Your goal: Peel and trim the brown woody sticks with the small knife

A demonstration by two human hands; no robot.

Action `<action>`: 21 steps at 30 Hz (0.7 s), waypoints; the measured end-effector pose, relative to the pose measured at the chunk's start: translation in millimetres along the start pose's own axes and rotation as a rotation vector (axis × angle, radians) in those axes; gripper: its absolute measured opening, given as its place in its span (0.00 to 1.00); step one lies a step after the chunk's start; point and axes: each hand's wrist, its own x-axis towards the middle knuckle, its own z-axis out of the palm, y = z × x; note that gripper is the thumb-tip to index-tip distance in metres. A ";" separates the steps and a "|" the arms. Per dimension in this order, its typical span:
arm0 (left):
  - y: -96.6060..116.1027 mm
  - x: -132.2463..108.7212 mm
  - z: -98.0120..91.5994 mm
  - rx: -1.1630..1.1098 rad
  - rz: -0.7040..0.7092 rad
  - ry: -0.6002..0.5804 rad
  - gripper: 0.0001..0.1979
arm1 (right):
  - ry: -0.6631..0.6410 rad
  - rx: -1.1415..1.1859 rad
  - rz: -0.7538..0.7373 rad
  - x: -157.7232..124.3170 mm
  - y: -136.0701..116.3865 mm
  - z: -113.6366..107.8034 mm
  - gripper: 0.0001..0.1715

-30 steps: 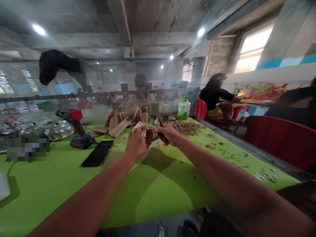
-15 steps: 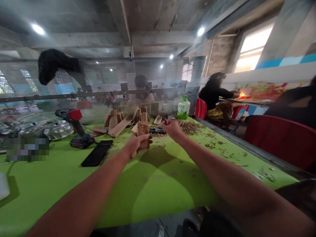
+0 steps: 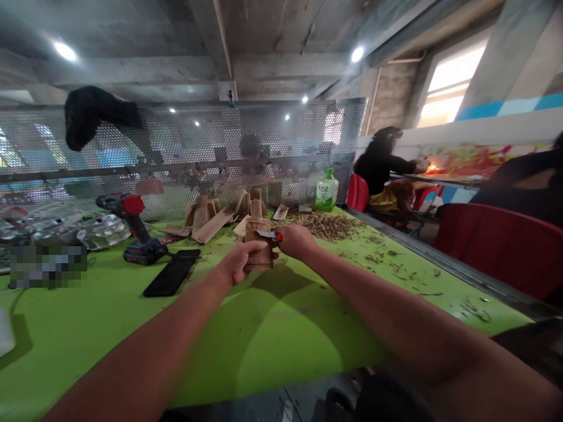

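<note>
My left hand [image 3: 238, 261] is wrapped round a short, brown piece of split bamboo [image 3: 263, 257], held upright above the green table, thumb across its front. In my right hand [image 3: 297, 241] is a knife [image 3: 266, 234] with a red and dark handle, fingers closed round it. Its blade points left and lies across the upper part of the bamboo; whether the edge bites in cannot be made out. Behind the hands stand and lie several split bamboo pieces [image 3: 213, 225]. A heap of thin shavings [image 3: 332, 226] spreads beyond my right hand.
On the green table [image 3: 281, 328] are a cordless drill [image 3: 139, 234] and a black phone [image 3: 172, 273] to the left. A green-capped bottle [image 3: 326, 192] stands at the back, before a perforated metal screen [image 3: 185, 158]. At right, a person [image 3: 382, 161] sits near a red chair [image 3: 497, 249].
My right hand has moved left and slightly down, bringing the knife blade from beside the bamboo to across its face. The left hand keeps its hold on the bamboo, which has shifted slightly right.
</note>
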 end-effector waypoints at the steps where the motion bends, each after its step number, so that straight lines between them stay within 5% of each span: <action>1: 0.1 -1.0 0.6 -0.009 -0.001 0.004 0.15 | -0.009 -0.015 0.001 0.3 -0.5 -0.6 0.13; 21: -2.4 9.9 2.5 -0.059 -0.078 -0.082 0.15 | 0.040 -0.101 0.126 17.2 22.4 4.2 0.17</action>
